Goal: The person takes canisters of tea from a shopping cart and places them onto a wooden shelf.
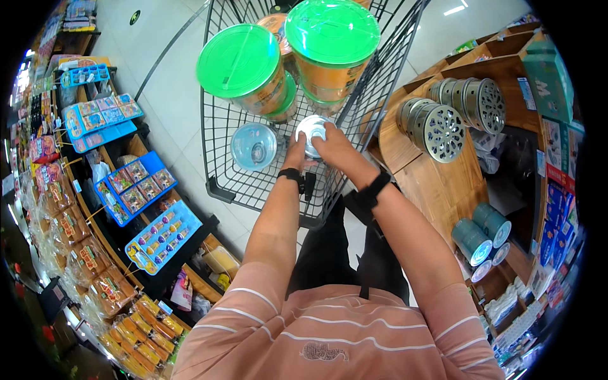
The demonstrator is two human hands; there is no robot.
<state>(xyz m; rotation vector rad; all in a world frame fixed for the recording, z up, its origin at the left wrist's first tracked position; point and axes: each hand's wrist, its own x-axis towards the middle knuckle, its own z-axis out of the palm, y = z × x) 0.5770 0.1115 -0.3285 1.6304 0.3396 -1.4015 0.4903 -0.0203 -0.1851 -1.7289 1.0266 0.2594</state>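
Observation:
Inside a black wire shopping cart [237,190], my left hand [295,151] and my right hand [334,146] hold a round container with a shiny silvery top [311,131] between them. Left of it in the basket lies a round, clear bluish plastic container [254,146]. Beyond my hands stand tall tubs with green lids [239,59], the larger-looking one [332,31] at the right. An orange-topped tub [275,28] is partly hidden behind them. Both wrists wear black bands.
At the left, shelves carry blue trays of small packs [137,187] and bagged brown goods [90,256]. Right of the cart, a wooden display counter [437,190] holds perforated metal cylinders [444,133] and green cans [472,242]. Pale floor tiles [161,95] show beyond the cart.

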